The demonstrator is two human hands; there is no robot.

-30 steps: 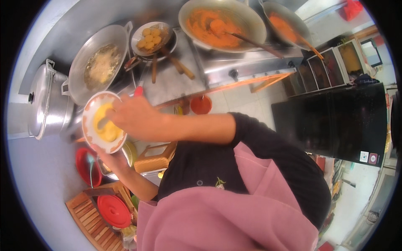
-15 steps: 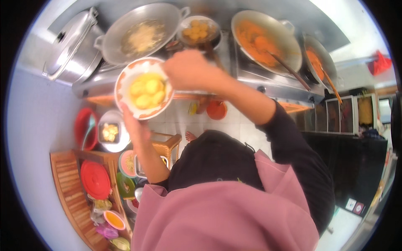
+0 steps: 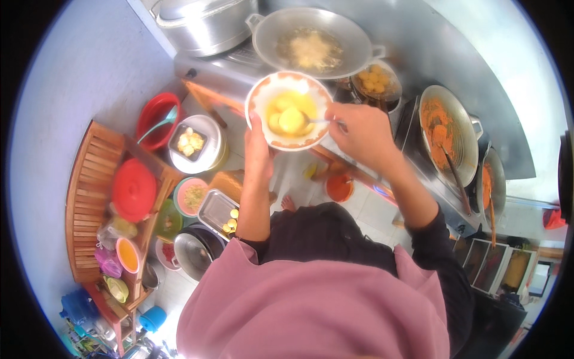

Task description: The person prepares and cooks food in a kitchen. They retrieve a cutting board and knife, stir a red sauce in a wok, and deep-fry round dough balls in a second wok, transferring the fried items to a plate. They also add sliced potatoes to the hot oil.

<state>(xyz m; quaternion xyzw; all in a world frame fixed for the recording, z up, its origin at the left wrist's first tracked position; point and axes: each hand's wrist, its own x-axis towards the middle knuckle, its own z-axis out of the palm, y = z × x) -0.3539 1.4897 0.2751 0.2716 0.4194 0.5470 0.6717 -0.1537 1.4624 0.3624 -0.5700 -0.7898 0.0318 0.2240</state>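
Observation:
My left hand [image 3: 258,143] holds a white bowl [image 3: 287,79] with an orange-brown patterned rim, the thumb on its near left edge. Yellow liquid and several round yellow pieces [image 3: 291,121] lie in the bowl. In my closed right hand [image 3: 362,133] is a metal spoon [image 3: 319,121], its bowl end down among the pieces. Just beyond, a big wok [image 3: 267,46] of oil stands on the stove, a pale frothy mass [image 3: 312,50] frying in it.
A small pan of round fried pieces [image 3: 375,79] sits right of the wok. Further right are two woks of orange-red food [image 3: 441,122]. A large steel pot [image 3: 206,30] stands far left. Left of me are a wooden bench [image 3: 88,197], a metal tray [image 3: 216,207] and a red basin [image 3: 145,122].
The view has turned left, so the stove slants to the right. My right hand has moved from the bowl's upper edge to its right side, and the spoon now shows in the bowl.

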